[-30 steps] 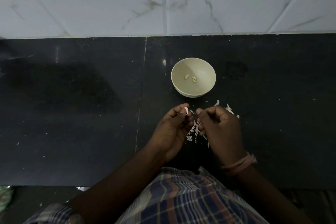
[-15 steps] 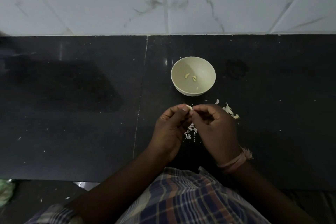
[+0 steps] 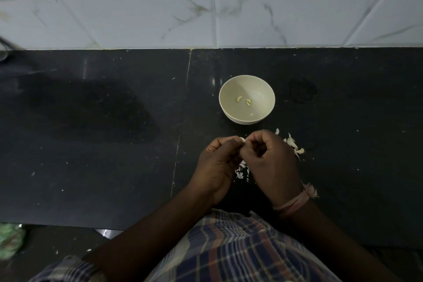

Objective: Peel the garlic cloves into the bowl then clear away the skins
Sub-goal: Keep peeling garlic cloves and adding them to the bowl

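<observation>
Garlic clove (image 3: 242,139), small, pale and smooth, shows only as a curved sliver in the head view, pinched between the fingertips of both hands just above the black counter (image 3: 91,144). From the clove, the left hand (image 3: 217,162) lies at about 8 o'clock and the right hand (image 3: 272,162) at about 4 o'clock; both have fingers curled tightly inward, thumbs and forefingers meeting on the clove, so each grip is narrow and closed on it. At 12 o'clock from the hands, near but apart, stands a round cream bowl (image 3: 229,91) with a smooth matte wall, holding peeled cloves (image 3: 243,101), yellowish and crescent-shaped, on its bottom. Papery white garlic skins (image 3: 294,145) lie scattered on the counter at 3 o'clock from the right hand's knuckles, and more flakes (image 3: 241,169) lie between the two hands. The counter is glossy dark stone with a thin seam and pale specks. Behind it rises a white marble-veined tiled wall (image 3: 137,7). A pinkish thread band (image 3: 295,201) circles the right wrist, and a checked woven cloth (image 3: 229,247) fills the bottom edge.
</observation>
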The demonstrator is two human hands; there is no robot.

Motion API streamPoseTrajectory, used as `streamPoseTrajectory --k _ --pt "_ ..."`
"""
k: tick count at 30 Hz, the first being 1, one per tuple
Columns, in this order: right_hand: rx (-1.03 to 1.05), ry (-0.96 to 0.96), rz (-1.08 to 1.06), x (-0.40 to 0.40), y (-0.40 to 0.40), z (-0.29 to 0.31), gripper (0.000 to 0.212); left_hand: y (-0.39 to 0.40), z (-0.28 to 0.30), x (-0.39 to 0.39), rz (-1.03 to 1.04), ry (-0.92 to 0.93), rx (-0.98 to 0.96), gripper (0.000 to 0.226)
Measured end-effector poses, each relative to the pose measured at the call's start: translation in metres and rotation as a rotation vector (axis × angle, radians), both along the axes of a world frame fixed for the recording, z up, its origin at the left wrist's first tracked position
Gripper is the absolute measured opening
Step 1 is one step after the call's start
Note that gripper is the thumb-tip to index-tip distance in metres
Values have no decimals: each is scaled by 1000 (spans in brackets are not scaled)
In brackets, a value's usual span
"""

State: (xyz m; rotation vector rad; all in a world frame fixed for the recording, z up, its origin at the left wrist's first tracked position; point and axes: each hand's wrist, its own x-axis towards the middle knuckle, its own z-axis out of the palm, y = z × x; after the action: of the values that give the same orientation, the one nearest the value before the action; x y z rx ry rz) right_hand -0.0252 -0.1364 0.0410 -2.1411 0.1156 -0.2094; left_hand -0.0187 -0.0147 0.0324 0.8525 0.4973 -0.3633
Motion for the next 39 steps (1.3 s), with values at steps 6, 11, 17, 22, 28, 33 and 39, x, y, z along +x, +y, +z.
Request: streamPoseTrajectory --k 6,11,17,22,28,33,39 --pt "0 6 40 0 -6 4 11 -1 -1 -1 -58 14 1 5" --pt "199 151 31 -3 -8 11 10 1 2 0 -113 43 -38 13" --pt "255 195 44 -6 -10 11 9 2 2 -1 -133 -31 30 15" --pt "385 219 3 -7 -9 12 5 1 -1 -6 -157 -146 125 19" --pt "499 247 -3 -6 -9 11 6 2 -3 -7 -162 -203 135 19" --pt "673 316 -69 -5 -6 5 15 3 -9 -7 -96 -133 79 19" --pt "472 213 -118 -6 -14 -1 35 4 -12 -7 -75 -122 45 20"
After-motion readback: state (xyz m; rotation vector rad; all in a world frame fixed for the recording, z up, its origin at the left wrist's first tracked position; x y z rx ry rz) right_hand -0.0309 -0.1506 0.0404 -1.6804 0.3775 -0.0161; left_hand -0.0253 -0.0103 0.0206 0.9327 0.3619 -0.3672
